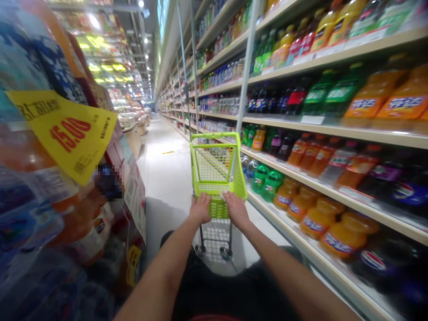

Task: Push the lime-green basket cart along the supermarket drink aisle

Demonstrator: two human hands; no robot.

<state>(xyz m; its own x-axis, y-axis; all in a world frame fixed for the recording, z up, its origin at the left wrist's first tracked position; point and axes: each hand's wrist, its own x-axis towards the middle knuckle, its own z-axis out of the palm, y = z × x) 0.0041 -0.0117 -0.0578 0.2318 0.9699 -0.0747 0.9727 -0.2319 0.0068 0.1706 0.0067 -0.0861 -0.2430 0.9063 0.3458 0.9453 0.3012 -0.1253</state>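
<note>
A lime-green shopping cart stands upright in front of me, its wire basket facing down the aisle. My left hand is closed round the left side of its near edge. On the right side of that same edge, my right hand is closed as well, with something small and whitish by its fingertips that I cannot make out. Both forearms reach straight forward. Below the basket, the dark legs and wheels of the cart rest on the pale floor.
Long shelves of soft drink bottles run along the right, close to the cart. Orange soda bottles line the bottom shelf. Stacked drinks with a yellow price sign crowd the left. A pale tiled aisle stretches ahead.
</note>
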